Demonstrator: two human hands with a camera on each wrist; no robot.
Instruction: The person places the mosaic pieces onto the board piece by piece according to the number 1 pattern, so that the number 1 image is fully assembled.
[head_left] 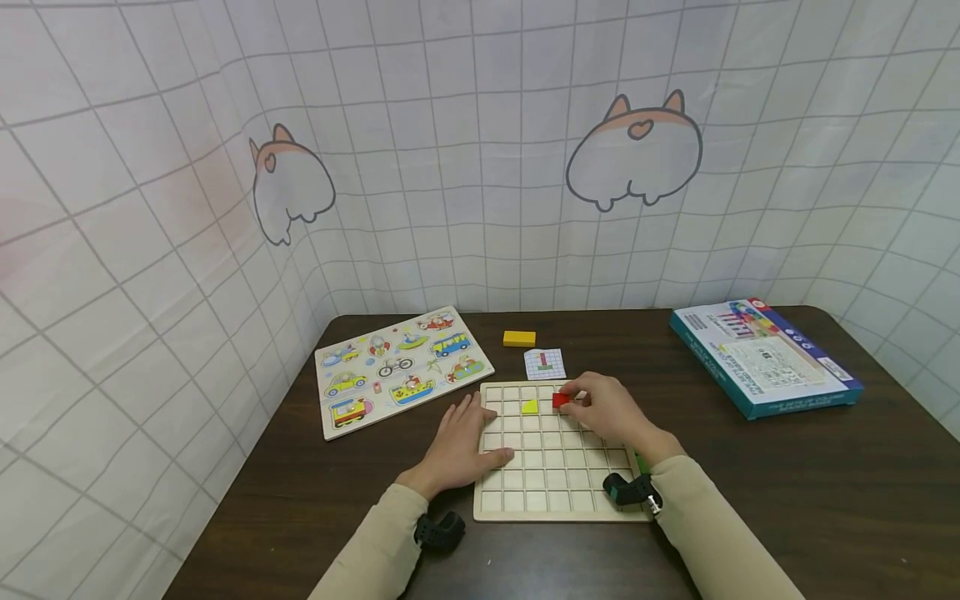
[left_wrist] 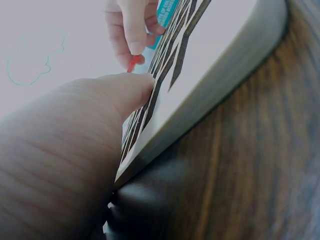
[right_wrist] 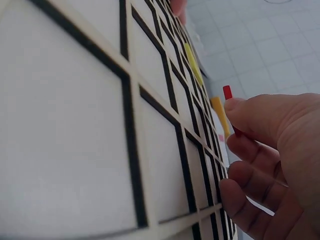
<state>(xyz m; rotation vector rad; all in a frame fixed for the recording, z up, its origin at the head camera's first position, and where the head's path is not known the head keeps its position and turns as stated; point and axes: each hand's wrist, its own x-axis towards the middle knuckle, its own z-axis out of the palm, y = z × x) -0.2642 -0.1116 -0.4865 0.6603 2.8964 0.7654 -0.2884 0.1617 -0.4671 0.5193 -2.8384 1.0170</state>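
Observation:
My right hand (head_left: 606, 407) pinches a small red square tile (head_left: 560, 401) between thumb and fingers, close over the upper part of a wooden grid board (head_left: 534, 504). Seen from the right wrist, the thin red tile (right_wrist: 228, 93) stands on edge between the thumb and forefinger. My left hand (head_left: 459, 446) rests at the board's left edge, fingers spread and thumb laid across the border. A yellow tile (head_left: 530, 407) sits in a cell near the top, left of the red one. Something green (head_left: 642, 463) shows partly from under my right wrist.
Behind the board lie a gridded pattern card (head_left: 544, 364) and a yellow block (head_left: 519, 338). At the back left is a vehicle picture puzzle board (head_left: 382, 400); at the right, a teal and white box (head_left: 772, 358). A white checked curtain (head_left: 487, 167) hangs behind the dark table (head_left: 825, 517).

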